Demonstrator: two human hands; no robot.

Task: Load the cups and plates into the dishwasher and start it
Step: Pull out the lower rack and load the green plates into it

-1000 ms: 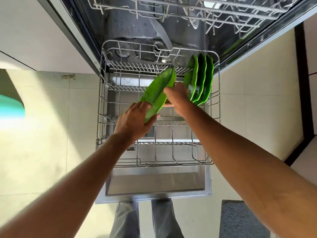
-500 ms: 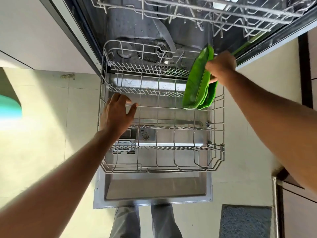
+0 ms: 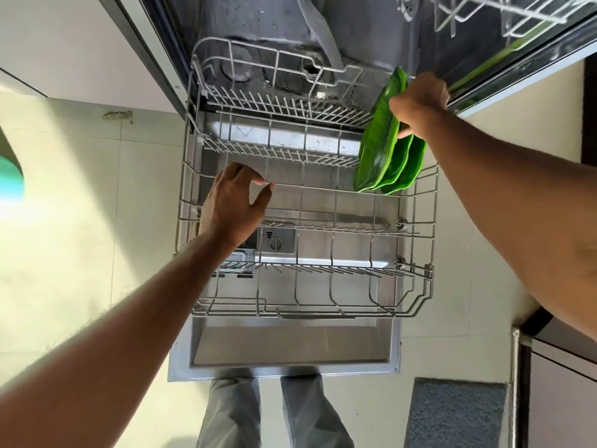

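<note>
Far left, just a blurry teal blob [image 3: 9,179] at the frame edge, can't tell what it is. Moving right, bare left hand [image 3: 234,202] hovering over the left side of the pulled-out grey wire lower rack [image 3: 310,313], fingers loosely spread, gripping nothing, fingertips right by one of the rack's cross wires (touching or not, hard to say). Middle of the rack totally bare, only rows of tines and the open stainless dishwasher door [image 3: 290,350] underneath with its round detergent cap. Over on the right, glossy green leaf-shaped plates [image 3: 387,150] standing on edge in the back right corner of the rack, packed close together, looks like three or four. Right hand [image 3: 418,103] pinched on the top edge of the nearest plate, probably seating it in its slot. Upper white wire rack [image 3: 504,11] up top right looks empty as far as it shows. So progress-wise: plates mostly in, no cups anywhere in sight, rack not pushed back, door not closed, not started. Maybe a third done, at a guess.
</note>
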